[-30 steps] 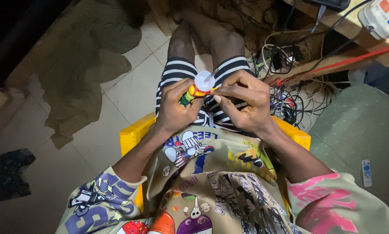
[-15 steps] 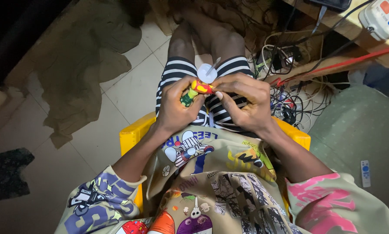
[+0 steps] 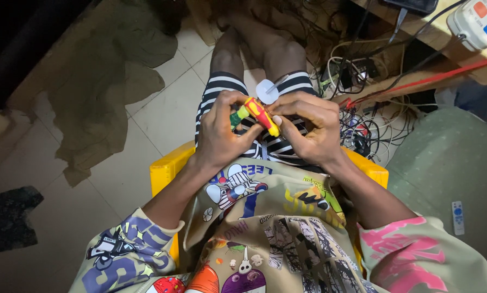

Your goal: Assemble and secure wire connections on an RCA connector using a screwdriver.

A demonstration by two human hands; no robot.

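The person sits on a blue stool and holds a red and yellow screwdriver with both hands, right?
Not quite. The stool is yellow, not blue, as the head view shows. The rest is right: the left hand and the right hand both hold the red and yellow screwdriver.

White boxy device (image 3: 479, 21) with orange and blue labels, top right on the wooden shelf (image 3: 444, 38)
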